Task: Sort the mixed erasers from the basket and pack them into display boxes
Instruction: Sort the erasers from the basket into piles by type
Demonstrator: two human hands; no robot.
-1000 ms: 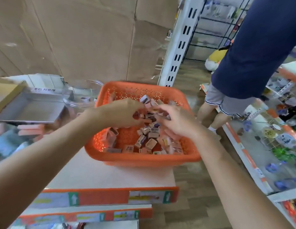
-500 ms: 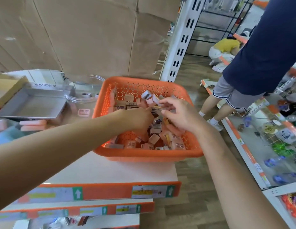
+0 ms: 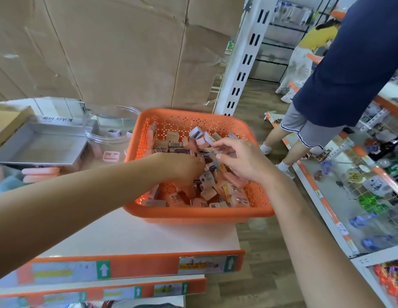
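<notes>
Both hands are reaching into the orange basket. The left hand is pointing downward with its fingers buried in the erasers; whether it is gripping one cannot be told. The right hand is hovering over the far side of the pile with its fingers curled toward the thumb, and blur is hiding whether an eraser is being pinched.

The basket is sitting at the right end of the white tabletop, with the mixed pink, beige and lilac-sleeved erasers lying loose inside it. A clear round tub is standing just beside the basket on its left. A grey display box with a printed label is lying further left, open side up. One pink eraser is lying by the tub's near edge. Another person in a navy top is standing on the floor at right.
</notes>
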